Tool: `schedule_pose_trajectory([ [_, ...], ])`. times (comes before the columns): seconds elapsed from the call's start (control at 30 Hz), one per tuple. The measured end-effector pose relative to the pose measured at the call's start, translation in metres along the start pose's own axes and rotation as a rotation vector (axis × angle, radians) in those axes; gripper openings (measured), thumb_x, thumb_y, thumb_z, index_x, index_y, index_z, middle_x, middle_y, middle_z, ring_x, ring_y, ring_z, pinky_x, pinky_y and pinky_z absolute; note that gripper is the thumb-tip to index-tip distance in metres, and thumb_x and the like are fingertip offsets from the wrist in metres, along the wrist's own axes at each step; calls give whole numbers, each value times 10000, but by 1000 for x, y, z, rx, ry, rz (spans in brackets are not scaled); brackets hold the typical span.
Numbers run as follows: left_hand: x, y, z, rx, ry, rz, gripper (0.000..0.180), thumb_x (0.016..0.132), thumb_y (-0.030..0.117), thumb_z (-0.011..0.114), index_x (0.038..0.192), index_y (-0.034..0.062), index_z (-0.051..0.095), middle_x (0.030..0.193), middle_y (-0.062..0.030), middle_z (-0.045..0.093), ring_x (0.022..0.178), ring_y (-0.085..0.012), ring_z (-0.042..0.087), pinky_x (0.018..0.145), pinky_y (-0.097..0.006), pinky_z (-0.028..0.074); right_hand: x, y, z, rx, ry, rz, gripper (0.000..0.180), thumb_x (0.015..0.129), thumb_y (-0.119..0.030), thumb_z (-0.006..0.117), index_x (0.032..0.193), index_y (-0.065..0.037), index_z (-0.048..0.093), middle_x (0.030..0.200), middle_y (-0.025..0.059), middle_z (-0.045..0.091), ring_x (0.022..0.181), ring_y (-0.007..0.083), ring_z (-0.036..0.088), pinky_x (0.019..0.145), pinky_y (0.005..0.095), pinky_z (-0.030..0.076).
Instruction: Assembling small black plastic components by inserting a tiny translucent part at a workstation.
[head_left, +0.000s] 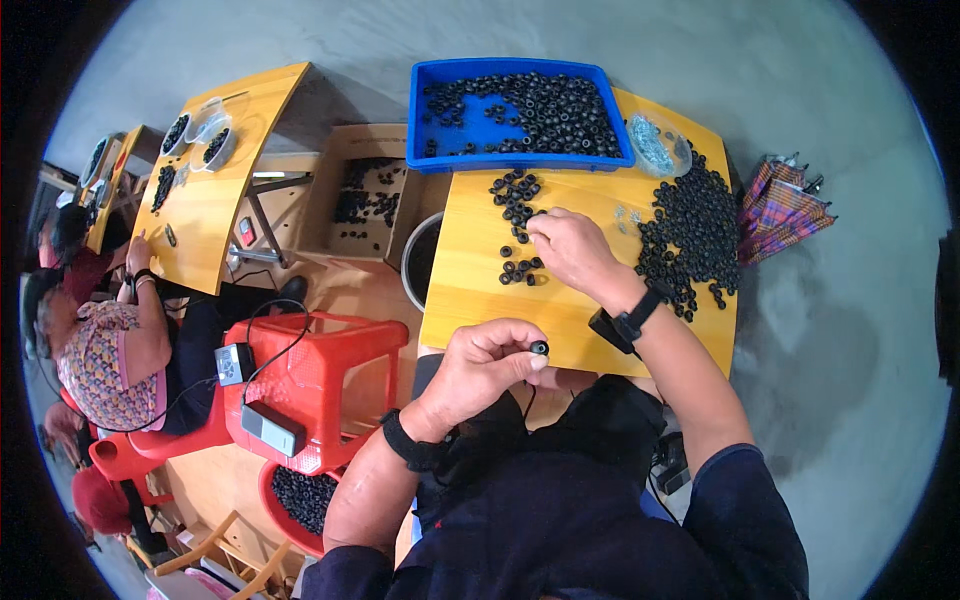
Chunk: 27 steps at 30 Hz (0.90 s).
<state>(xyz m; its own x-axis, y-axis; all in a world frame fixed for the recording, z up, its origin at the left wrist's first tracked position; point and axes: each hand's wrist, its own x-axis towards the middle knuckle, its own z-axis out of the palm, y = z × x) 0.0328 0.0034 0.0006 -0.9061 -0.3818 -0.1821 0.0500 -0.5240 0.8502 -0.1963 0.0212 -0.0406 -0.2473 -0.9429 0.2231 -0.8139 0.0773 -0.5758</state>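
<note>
Even, bright daylight-like light fills the scene, so the yellow wooden surface and the blue tray show strong, clean colour with no harsh glare, and only soft, short shadows lie under the hands and beside the heap of black rings. The fisheye lens bends straight edges hard toward the rim, curves the grey floor and squeezes the seated person at the left edge, with a black vignette closing the corners. The centre is sharp, while detail softens slightly toward the rim.
</note>
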Motion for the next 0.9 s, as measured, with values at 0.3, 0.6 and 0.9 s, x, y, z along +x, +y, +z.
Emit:
schedule_pose_trajectory([
  [0.3,3,-4,-1,12,57,-28,174,868,-27,620,1041,-27,608,846,-46,641,726,-109,615,694,-257,530,24,10,27,-284,-187,-62,170,829,-185,557,763,-45,626,800,189,625,728,360,631,658,468,507],
  [0.6,4,-10,-6,87,78,-12,169,872,-13,624,1038,-29,596,849,-40,635,728,-102,610,677,-240,513,24,11,42,-389,-221,-20,208,815,-189,558,743,-26,664,824,172,646,740,342,650,655,456,520],
  [0.9,4,-9,-7,51,98,0,172,864,-12,636,1032,-24,598,895,-49,638,733,-104,617,672,-235,517,16,7,25,-115,-57,-25,156,793,-155,594,745,-16,647,733,185,624,689,322,645,615,427,510],
])
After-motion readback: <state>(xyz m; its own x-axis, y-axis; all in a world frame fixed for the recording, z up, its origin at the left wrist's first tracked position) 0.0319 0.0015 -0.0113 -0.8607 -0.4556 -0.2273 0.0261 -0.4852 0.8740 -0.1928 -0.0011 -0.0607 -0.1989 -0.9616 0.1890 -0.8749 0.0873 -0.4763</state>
